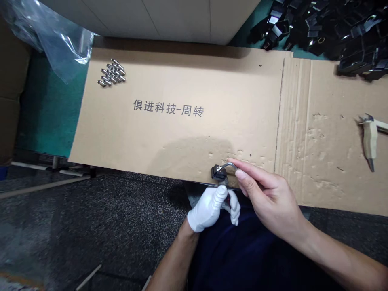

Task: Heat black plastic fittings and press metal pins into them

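A small black block-shaped part (217, 173) is at the front edge of the cardboard, with a short silvery piece on top of it. My left hand (212, 206), in a white glove, is just below the block. Its thumb and fingers pinch a narrow dark piece that seems to join the block; the glove hides most of the grip. Bare, my right hand (266, 194) pinches a thin curved metal rod (229, 165) between thumb and forefinger. The rod's far end touches the silvery piece on the block.
Several small metal pins (112, 73) lie grouped on the cardboard sheet (169, 137) at the left. Many black parts (318, 28) are heaped at the back right. A cream-handled tool (370, 139) lies far right. A plastic bag (66, 44) and pale box (169, 18) stand behind.
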Available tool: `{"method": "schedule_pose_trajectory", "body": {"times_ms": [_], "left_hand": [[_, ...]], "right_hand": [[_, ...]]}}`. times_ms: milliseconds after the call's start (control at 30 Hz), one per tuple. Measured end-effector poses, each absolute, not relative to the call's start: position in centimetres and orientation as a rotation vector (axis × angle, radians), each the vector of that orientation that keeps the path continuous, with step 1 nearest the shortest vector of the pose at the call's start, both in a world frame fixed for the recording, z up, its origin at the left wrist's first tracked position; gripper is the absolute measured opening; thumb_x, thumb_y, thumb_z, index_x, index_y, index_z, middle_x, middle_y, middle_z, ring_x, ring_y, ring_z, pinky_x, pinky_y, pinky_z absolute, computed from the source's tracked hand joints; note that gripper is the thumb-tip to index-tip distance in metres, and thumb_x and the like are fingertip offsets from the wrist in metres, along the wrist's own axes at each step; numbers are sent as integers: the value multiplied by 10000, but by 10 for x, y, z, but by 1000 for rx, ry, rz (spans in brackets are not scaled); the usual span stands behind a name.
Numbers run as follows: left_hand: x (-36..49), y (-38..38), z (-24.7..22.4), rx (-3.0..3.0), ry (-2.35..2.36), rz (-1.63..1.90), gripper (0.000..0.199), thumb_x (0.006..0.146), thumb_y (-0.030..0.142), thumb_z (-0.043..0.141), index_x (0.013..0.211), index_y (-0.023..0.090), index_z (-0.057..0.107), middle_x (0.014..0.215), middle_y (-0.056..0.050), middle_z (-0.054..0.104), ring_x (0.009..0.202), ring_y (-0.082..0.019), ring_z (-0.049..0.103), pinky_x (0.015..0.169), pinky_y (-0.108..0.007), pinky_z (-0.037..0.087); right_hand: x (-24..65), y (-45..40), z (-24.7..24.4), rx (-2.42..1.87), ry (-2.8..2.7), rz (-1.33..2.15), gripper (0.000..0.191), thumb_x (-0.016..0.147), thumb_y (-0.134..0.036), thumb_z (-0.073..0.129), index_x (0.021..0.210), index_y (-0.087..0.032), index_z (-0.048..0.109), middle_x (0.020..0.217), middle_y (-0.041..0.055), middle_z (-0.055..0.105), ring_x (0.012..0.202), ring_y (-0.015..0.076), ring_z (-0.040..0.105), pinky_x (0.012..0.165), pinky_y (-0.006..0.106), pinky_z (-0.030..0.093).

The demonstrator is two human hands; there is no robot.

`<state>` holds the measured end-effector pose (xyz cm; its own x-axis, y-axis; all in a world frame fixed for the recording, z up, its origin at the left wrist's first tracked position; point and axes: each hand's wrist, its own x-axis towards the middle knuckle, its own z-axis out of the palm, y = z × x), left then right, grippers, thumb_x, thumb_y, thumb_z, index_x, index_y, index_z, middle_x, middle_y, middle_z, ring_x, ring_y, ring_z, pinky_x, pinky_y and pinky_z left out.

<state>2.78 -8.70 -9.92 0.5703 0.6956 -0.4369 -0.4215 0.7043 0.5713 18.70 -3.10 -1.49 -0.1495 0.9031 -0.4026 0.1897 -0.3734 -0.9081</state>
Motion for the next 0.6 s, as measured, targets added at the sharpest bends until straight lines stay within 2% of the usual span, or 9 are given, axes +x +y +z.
{"method": "schedule_pose_trajectory", "body": {"times_ms": [167, 367, 500, 600], "left_hand": [[33, -90, -104, 422, 670, 750, 627, 1012, 666, 407, 779, 120, 608, 653, -51, 597, 541, -173, 626, 536, -321, 558], [38, -92, -101, 418, 669, 784, 627, 1012, 666, 404, 753, 131, 604, 621, -43, 590, 522, -176, 620, 527, -331, 564], [39, -92, -98, 430, 712, 779, 635, 1020, 660, 389, 735, 138, 612, 618, -49, 606, 519, -177, 620, 539, -336, 563], [39, -92, -96, 452, 756, 756, 656, 1003, 697, 382, 732, 150, 622, 600, -52, 617, 505, -181, 618, 537, -340, 559]], "right_hand": [[182, -38, -18, -1558, -1207, 1542, 307, 1033, -333, 620, 1319, -333, 733, 736, -26, 608, 732, 153, 636, 823, 338, 587], [176, -43, -18, -1575, -1101, 1523, 284, 1018, -326, 647, 1280, -366, 752, 719, -36, 601, 733, 151, 643, 854, 351, 597], [174, -46, -18, -1569, -1063, 1520, 276, 1019, -311, 646, 1266, -364, 758, 713, -34, 619, 793, 164, 689, 852, 343, 617], [172, -48, -19, -1582, -1053, 1504, 284, 1022, -307, 644, 1278, -370, 750, 782, -24, 699, 873, 183, 722, 878, 358, 626]]}}
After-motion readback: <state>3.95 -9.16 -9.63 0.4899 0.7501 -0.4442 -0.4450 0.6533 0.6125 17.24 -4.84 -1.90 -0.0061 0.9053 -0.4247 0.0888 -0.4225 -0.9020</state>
